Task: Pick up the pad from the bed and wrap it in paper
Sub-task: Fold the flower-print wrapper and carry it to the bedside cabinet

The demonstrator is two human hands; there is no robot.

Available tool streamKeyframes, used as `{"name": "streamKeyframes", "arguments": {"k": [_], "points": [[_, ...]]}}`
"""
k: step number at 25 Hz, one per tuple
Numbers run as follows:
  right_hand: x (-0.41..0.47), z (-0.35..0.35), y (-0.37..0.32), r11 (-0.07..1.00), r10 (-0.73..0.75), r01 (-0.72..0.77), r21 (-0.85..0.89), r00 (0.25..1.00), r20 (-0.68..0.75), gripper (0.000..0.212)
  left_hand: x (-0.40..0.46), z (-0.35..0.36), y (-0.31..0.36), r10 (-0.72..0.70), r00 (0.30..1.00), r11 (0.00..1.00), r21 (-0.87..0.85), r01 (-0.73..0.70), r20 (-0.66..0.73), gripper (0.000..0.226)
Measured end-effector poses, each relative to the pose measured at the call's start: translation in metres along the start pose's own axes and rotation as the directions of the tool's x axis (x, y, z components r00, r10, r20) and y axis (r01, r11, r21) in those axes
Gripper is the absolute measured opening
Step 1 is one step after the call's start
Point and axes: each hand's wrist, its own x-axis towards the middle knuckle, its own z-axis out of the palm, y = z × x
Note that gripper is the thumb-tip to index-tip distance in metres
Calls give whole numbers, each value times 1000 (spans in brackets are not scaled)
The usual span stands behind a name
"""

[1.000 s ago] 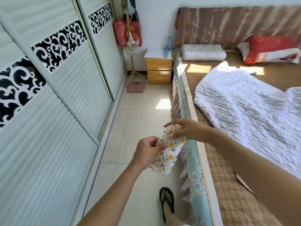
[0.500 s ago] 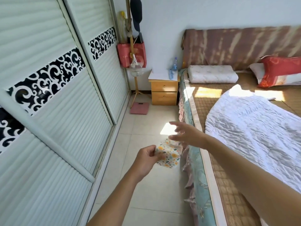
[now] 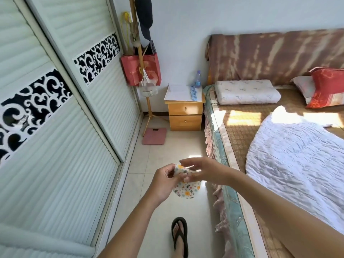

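Floral pad (image 3: 186,189), soft rounded cloth dotted with orange and green blooms, hangs in the air above the glossy tiled floor (image 3: 167,155), beside the woven-mat bed (image 3: 240,131) with its crinkled white quilt (image 3: 297,164). Left hand (image 3: 163,181) pinches its upper edge, fingers curled shut on the fabric. Right hand (image 3: 202,170) reaches across, fingers loosely spread over the top (touching or not, can't tell).

Pad (image 3: 187,189): white cloth with small orange and green floral print, rounded lower end. Held in the air over the tiled floor, just beside the bed (image 3: 234,127) edge, off the mattress. Upper part folded or bunched, partly hidden behind fingers; lower part hangs free. Paper not identifiable.
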Motion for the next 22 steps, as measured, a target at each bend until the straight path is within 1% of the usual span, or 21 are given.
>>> {"name": "streamKeyframes", "arguments": {"k": [2,4,6,8,10,11,14,16,18,19,20,22], "points": [[49,-27,0,1000,4,-4,-4,1000,22,43,54,-20,6,19,1000,1000,-15,-19,-17,13],[106,-56,-5,999,25,-25,22,999,-33,31,119,-44,16,20,998,1000,-21,-21,-53,19],[154,-83,-9,999,48,-45,29,992,-119,27,178,-61,28,47,996,999,20,-46,-82,19],[194,-110,-8,996,85,-80,33,979,-183,24,230,-72,35,100,987,991,106,-86,-129,17],[224,-133,-7,991,119,-102,87,967,-224,20,268,-80,40,119,981,985,143,-97,-154,24],[241,-146,-5,985,141,-111,132,958,-248,19,290,-84,41,101,985,987,141,-82,-137,27],[290,-186,1,958,186,-106,267,937,-296,20,348,-94,42,12,1000,997,78,-10,-28,35],[325,-213,8,953,181,-91,290,936,-301,19,389,-99,44,-8,1000,999,49,9,-8,33],[359,-238,12,946,184,-87,313,938,-294,26,431,-106,50,-21,999,1000,20,22,-34,22],[380,-254,15,930,193,-82,358,939,-286,30,457,-111,54,-26,998,1000,2,26,-53,16],[402,-269,20,899,209,-75,431,940,-271,34,482,-116,59,-29,997,999,-17,28,-74,13],[447,-301,27,804,256,-86,588,943,-212,37,532,-127,69,-58,990,996,-80,48,-130,13]]}}
